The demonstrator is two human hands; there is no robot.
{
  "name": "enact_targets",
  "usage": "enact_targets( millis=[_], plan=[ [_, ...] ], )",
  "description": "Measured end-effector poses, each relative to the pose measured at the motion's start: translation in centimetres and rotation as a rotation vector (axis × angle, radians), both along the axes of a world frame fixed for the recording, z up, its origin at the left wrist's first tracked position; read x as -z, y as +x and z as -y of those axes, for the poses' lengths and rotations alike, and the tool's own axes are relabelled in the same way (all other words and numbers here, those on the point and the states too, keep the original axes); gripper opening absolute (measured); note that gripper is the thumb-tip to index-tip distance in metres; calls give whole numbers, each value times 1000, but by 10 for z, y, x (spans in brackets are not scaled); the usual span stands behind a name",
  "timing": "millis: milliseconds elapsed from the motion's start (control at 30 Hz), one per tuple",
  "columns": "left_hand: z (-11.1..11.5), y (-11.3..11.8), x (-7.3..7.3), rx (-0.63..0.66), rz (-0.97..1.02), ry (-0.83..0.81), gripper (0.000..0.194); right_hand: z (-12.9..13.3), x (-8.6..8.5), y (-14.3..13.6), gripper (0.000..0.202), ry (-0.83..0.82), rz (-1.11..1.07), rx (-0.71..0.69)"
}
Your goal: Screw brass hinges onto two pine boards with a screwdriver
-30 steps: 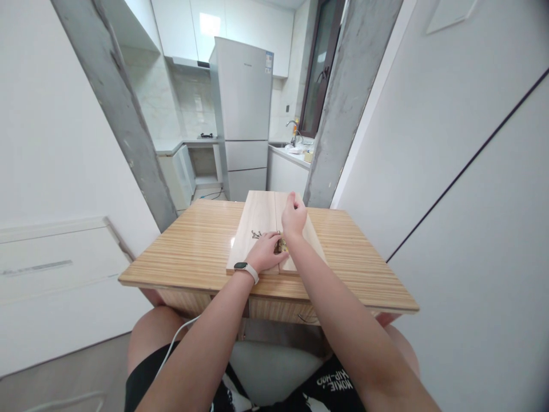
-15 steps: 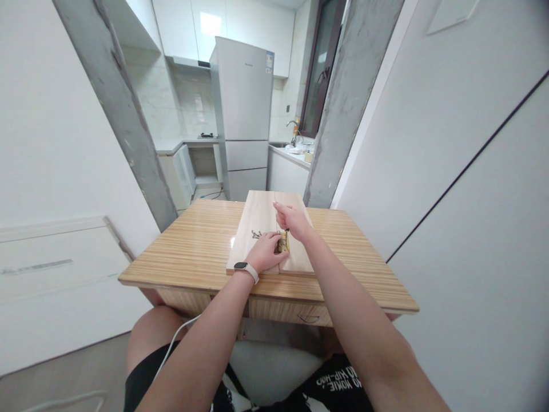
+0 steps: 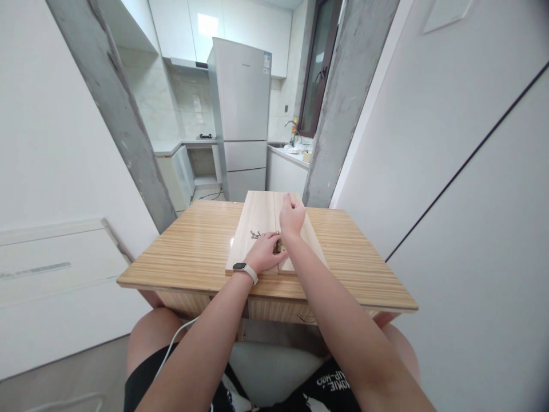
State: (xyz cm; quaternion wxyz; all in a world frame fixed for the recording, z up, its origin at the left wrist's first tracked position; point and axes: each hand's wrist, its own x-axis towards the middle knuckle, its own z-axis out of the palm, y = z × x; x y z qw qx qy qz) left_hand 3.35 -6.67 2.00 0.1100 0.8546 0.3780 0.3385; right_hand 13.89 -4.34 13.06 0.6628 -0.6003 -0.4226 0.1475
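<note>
The left grip (image 3: pixel 265 252) and right forearm (image 3: pixel 330 300) are covering parts of the brass piece (image 3: pixel 278 246), while the right grip (image 3: pixel 293 217) is hiding whatever it may be holding. The small pieces (image 3: pixel 255 234) on the board (image 3: pixel 255 209) are appearing too tiny to count. The right forearm is also blocking some lettering (image 3: pixel 332 382); the bottom edge is cutting off both arms. The fridge's label (image 3: pixel 266 63) is showing too small to read.

Home kitchen, silver fridge (image 3: pixel 240 94), sink (image 3: pixel 278 145), wall cabinets (image 3: pixel 253 26) (glossy white)
</note>
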Motion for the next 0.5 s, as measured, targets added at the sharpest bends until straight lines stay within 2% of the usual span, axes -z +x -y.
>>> enact_targets(
  millis=[67, 133, 200, 300, 333, 400, 500],
  plan=[
    [0, 0, 0, -8, -1, -3, 49, 0, -2, 3, 55, -27, -19, -63],
    [0, 0, 0, -17, -3, -4, 53, -1, -4, 10, 56, -48, -51, -197],
    [1, 0, -1, -22, -5, -7, 55, -1, -6, 20, 56, -85, -82, -435],
    [1, 0, -1, -21, -7, -17, 55, 0, -9, 36, 60, -180, -115, -882],
    [1, 0, -1, -22, -6, -18, 56, -1, -9, 41, 62, -197, -133, -962],
    [1, 0, -1, -28, -4, -16, 56, -4, -9, 47, 63, -166, -185, -978],
    [0, 0, 1, -25, -4, -7, 56, -10, -5, 45, 59, -63, -212, -762]
  ],
)
